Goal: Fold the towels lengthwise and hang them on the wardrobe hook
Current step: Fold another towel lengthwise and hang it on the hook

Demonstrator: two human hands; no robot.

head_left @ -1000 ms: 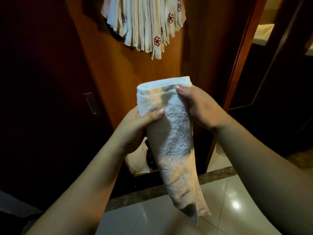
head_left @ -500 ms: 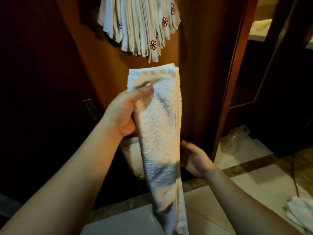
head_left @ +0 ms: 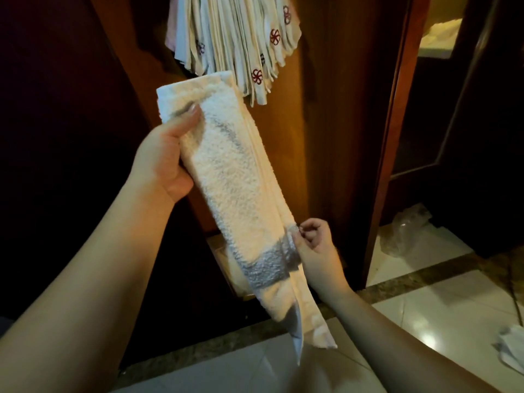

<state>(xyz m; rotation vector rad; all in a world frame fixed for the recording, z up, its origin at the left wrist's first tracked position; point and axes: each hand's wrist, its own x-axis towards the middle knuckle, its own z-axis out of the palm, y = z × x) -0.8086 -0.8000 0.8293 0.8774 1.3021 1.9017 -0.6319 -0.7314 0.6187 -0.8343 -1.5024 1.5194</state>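
- Right hand [head_left: 313, 245]: low in the view, thumb and fingers pinching the right-hand layered edge of the white terry towel, folded into a long narrow strip [head_left: 241, 199], near its lower end. Half a second ago this hand was loosely open beside the strip, not touching it; a second ago it gripped the top edge.
- Left hand [head_left: 164, 163]: clamped on the upper part of the strip, thumb pressed across the front face, fingers hidden behind. It held the same part in both earlier frames.
- The towel: held in the air between both hands, tilted, upper end toward the wardrobe, loose tail hanging above the pale glossy floor tiles [head_left: 442, 313]. It has tilted and risen toward the hanging bundle since the earlier frames.
- Judgement: the lengthwise fold appears made; the lower pinch suggests aligning the edges before hanging.
- Bundle of cream towels with red pinwheel emblems [head_left: 241, 38]: already hanging against the brown wooden wardrobe panel [head_left: 283, 154]; the hook itself is not visible.
- A crumpled white cloth [head_left: 510, 350] lies on the tiles at far right.
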